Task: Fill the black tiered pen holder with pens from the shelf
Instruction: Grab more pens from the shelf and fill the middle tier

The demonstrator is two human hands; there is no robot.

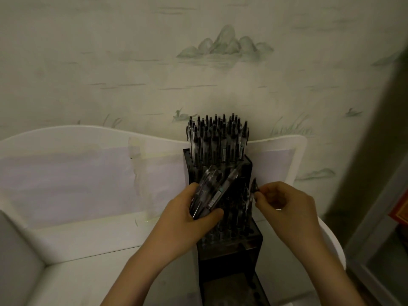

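Writing: none legible; pale labels on pen barrels are blurred.
Pen holder (229, 246): black, tiered, set at 5 o'clock on the white shelf (88, 239); top tier packed with upright pens (217, 138), lower tiers dim.
Left hand (187, 219): fingers and thumb curled round a bundle of pens (212, 191), tilted toward 1 o'clock.
Right hand (284, 206): fingertips pinched on a single pen (254, 188) at holder's 3 o'clock edge.
Open room: bare shelf surface seen toward 9 o'clock.
Cut off: holder base, forearms.
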